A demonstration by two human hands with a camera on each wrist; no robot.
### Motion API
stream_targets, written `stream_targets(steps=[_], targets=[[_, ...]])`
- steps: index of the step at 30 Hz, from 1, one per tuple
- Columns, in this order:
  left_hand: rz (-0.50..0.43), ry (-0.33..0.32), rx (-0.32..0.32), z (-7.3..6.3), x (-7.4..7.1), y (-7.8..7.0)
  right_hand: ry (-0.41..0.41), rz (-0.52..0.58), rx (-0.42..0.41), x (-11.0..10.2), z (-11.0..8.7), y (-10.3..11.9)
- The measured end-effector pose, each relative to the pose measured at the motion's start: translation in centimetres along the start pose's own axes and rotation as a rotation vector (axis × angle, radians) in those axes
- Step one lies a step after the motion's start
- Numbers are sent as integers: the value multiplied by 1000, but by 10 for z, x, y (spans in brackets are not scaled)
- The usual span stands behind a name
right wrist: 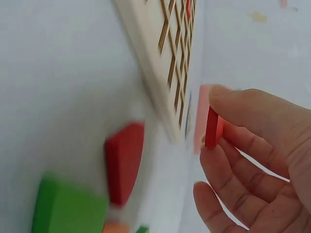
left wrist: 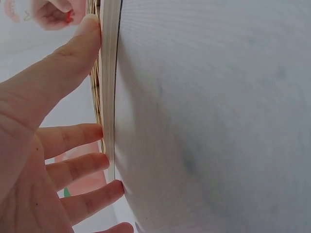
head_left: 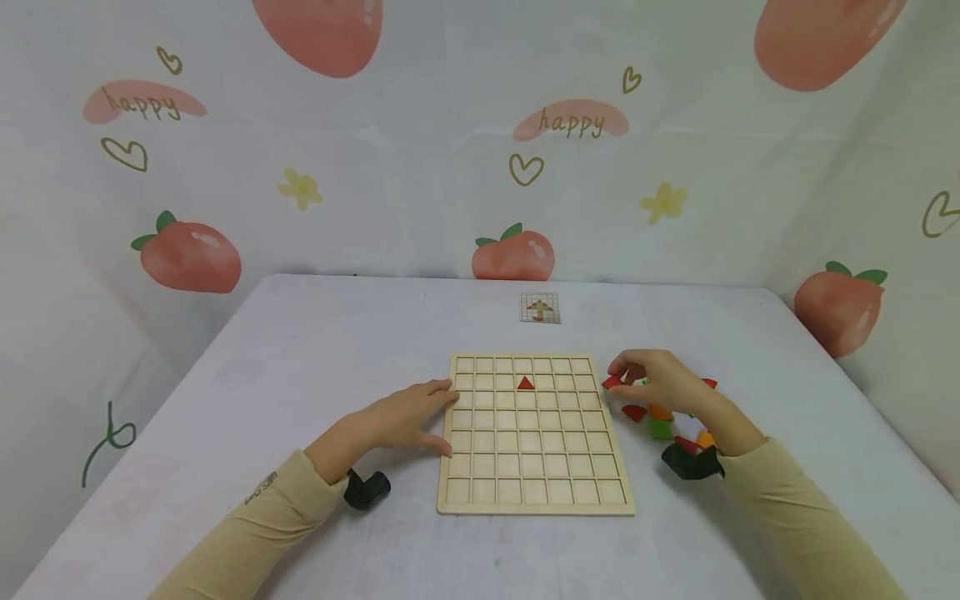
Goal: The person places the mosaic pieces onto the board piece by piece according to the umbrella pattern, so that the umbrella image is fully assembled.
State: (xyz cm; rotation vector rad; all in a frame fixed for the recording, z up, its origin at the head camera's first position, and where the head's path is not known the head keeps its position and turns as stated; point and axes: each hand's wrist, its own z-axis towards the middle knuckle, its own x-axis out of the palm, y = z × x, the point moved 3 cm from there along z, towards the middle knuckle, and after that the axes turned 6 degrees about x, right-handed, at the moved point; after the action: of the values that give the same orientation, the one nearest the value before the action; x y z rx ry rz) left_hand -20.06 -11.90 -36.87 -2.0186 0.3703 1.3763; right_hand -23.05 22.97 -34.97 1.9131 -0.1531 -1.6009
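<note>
A light wooden grid board (head_left: 536,442) lies flat on the table. One red triangle block (head_left: 526,383) sits in a cell near its far edge. My left hand (head_left: 397,417) rests along the board's left edge, fingers spread and fairly straight; the left wrist view shows the thumb (left wrist: 68,63) and fingertips at the board's side. Just off the board's right edge, my right hand (head_left: 660,379) pinches a small red block (right wrist: 212,127) between thumb and fingers. Its full outline is partly covered. Below that hand lie another red block (right wrist: 125,162) and a green block (right wrist: 68,206).
More red, green and orange blocks (head_left: 661,412) are scattered to the right of the board, partly under the right forearm. A small pattern card (head_left: 540,307) with a coloured figure on a grid lies beyond the board. A printed curtain (head_left: 420,150) hangs behind the table.
</note>
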Motion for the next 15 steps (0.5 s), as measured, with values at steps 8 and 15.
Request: stream_targets(steps=[8, 15], targets=[[6, 2, 3, 1, 1, 1, 40, 56, -21, 16, 11, 20], [9, 3, 7, 0, 0, 1, 68, 92, -110, 28, 19, 35]])
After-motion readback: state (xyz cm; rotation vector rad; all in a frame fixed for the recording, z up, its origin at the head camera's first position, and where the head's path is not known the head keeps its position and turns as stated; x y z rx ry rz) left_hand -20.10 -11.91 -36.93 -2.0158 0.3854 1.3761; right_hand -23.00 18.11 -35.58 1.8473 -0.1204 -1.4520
